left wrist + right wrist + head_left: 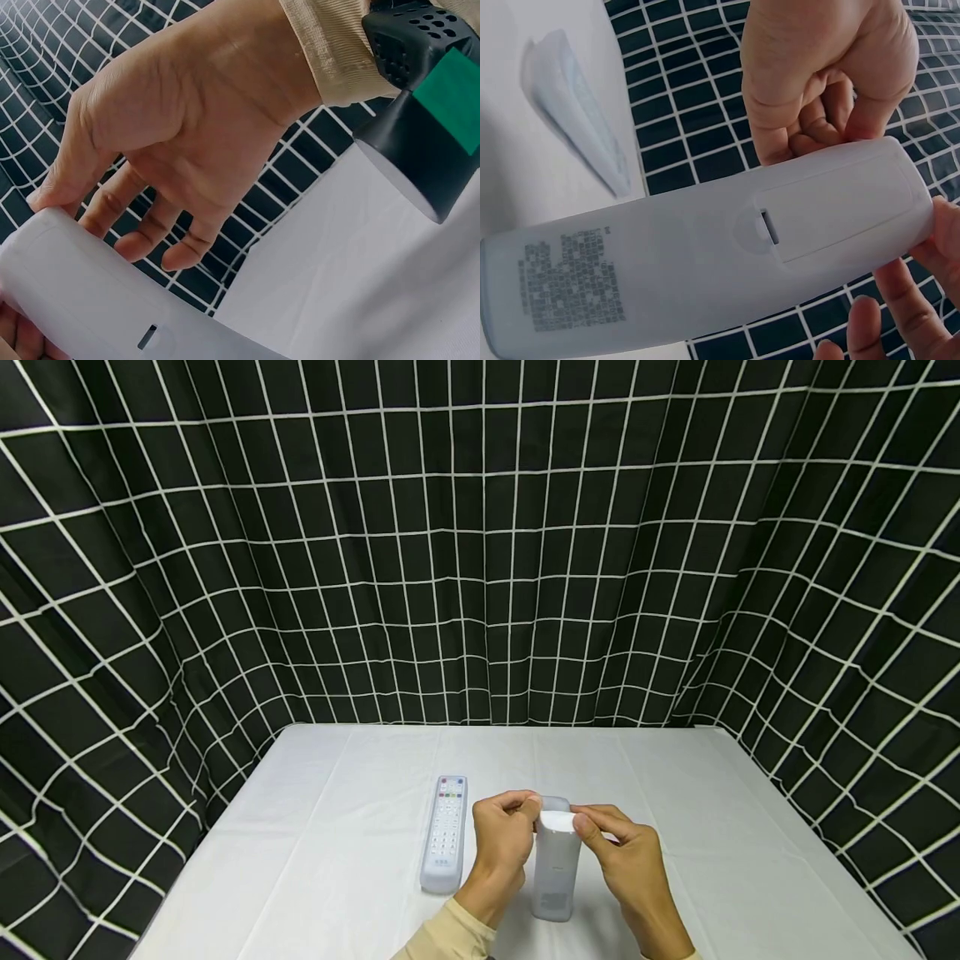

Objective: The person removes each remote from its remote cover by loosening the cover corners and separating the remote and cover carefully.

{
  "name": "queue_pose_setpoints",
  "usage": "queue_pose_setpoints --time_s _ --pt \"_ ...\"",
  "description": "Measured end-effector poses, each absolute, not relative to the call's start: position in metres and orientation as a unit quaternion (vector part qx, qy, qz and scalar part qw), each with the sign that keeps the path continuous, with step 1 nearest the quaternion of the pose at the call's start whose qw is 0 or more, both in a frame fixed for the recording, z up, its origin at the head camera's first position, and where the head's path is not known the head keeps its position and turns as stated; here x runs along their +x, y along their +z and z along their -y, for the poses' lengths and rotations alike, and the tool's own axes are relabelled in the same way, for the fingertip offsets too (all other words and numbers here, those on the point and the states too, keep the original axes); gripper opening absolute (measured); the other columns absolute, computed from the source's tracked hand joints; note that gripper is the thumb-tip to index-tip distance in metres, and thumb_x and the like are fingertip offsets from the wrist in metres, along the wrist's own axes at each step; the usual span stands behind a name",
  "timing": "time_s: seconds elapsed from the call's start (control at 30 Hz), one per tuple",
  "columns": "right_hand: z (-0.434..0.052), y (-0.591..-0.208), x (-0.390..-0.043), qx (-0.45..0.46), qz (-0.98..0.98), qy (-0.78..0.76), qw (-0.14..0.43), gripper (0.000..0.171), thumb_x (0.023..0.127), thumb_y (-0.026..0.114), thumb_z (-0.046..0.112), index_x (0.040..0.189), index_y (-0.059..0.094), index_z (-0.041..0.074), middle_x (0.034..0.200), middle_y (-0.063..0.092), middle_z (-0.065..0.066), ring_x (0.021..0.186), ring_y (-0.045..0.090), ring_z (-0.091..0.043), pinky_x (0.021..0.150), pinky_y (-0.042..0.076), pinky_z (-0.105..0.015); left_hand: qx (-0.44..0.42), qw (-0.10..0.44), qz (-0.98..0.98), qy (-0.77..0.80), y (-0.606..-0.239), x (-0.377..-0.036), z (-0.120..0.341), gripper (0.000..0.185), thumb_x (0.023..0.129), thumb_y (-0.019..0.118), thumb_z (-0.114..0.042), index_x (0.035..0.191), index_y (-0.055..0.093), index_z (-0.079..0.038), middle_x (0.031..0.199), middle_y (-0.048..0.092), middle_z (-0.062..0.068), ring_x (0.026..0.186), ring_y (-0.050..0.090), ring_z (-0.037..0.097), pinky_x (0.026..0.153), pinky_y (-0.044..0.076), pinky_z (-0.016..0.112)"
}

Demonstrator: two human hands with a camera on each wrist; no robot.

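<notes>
Both hands, left hand (501, 835) and right hand (626, 857), pinching far end of upright white remote (556, 868) at lower centre of frame; probably light, stiff, silicone sleeve grippy; best held at sides.

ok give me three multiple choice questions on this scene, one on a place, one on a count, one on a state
1. Where does the remote on the table lie?
A. beside the left hand
B. beside the right hand
C. at the far edge

2. How many remotes are there?
A. one
B. two
C. three

3. How is the held remote turned?
A. buttons up
B. back up
C. on edge

Answers:
1. A: the lying remote sits just outside the left hand.
2. B: one lies flat, and the held remote is pinched at its far end by both hands, the right hand included.
3. B: the wrist views show its battery cover and no buttons.
</notes>
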State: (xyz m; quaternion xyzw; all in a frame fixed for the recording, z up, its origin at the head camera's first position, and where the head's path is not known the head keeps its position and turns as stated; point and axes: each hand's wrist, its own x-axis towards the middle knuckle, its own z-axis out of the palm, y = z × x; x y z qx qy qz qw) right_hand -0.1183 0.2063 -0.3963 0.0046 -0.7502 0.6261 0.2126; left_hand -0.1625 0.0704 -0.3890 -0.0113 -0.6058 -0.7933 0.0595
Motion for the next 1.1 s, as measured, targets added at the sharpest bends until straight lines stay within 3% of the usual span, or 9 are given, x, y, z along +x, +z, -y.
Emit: queue_pose_setpoints --time_s 0.13,0.23,0.43,0.63,0.73,0.9,1.1 --pt "-0.206 -0.397 -0.118 0.000 0.751 0.626 0.208 0.018 0.088 0.072 0.013 0.099 0.075 0.000 0.101 0.067 -0.009 0.101 0.057 -0.019 0.084 0.044 -0.029 0.003 0.049 0.603 -0.796 -0.389 -0.163 -0.070 0.007 0.083 0.065 0.005 0.080 0.071 0.006 0.068 0.059 0.006 0.059 0.051 0.013 0.051 0.043 0.021" --pt "-0.206 -0.398 -0.117 0.000 0.751 0.629 0.202 0.018 0.089 0.071 0.014 0.099 0.075 0.000 0.102 0.067 -0.009 0.101 0.056 -0.020 0.086 0.044 -0.030 0.015 0.027 0.599 -0.800 -0.391 -0.164 -0.069 0.008 0.085 0.064 0.004 0.081 0.070 0.007 0.076 0.059 0.009 0.068 0.052 0.017 0.057 0.044 0.022" --pt "-0.206 -0.401 -0.115 0.015 0.748 0.628 0.213 0.015 0.088 0.071 0.010 0.097 0.075 -0.001 0.096 0.069 -0.009 0.095 0.060 -0.017 0.075 0.045 -0.028 0.038 -0.034 0.564 -0.824 -0.408 -0.166 -0.065 0.011 0.088 0.063 0.001 0.085 0.068 0.010 0.095 0.059 0.016 0.083 0.057 0.022 0.068 0.053 0.030" --pt "-0.205 -0.399 -0.114 0.002 0.751 0.627 0.208 0.018 0.090 0.070 0.012 0.101 0.074 -0.001 0.099 0.070 -0.009 0.093 0.059 -0.019 0.077 0.048 -0.026 0.023 -0.059 0.579 -0.813 -0.418 -0.154 -0.059 0.022 0.091 0.068 -0.019 0.093 0.070 0.004 0.094 0.064 0.012 0.080 0.061 0.023 0.077 0.051 0.035" --pt "-0.204 -0.399 -0.114 -0.009 0.753 0.627 0.201 0.020 0.090 0.069 0.016 0.102 0.073 0.000 0.101 0.070 -0.008 0.093 0.058 -0.020 0.078 0.047 -0.028 0.033 -0.050 0.579 -0.813 -0.421 -0.145 -0.057 0.024 0.090 0.069 -0.020 0.098 0.069 0.003 0.094 0.066 0.010 0.083 0.061 0.023 0.079 0.051 0.038" --pt "-0.203 -0.399 -0.114 -0.008 0.750 0.629 0.204 0.020 0.091 0.068 0.018 0.103 0.074 0.003 0.099 0.071 -0.007 0.091 0.057 -0.020 0.078 0.046 -0.029 0.033 -0.009 0.563 -0.826 -0.421 -0.138 -0.057 0.023 0.087 0.070 -0.007 0.105 0.066 0.006 0.095 0.067 0.011 0.085 0.062 0.022 0.080 0.051 0.036" --pt "-0.201 -0.404 -0.111 0.016 0.749 0.629 0.205 0.019 0.091 0.068 0.016 0.104 0.073 0.003 0.097 0.070 -0.006 0.091 0.058 -0.019 0.075 0.048 -0.027 0.034 0.011 0.568 -0.822 -0.423 -0.138 -0.058 0.014 0.085 0.068 0.004 0.099 0.067 0.007 0.090 0.065 0.015 0.083 0.063 0.022 0.078 0.052 0.031"
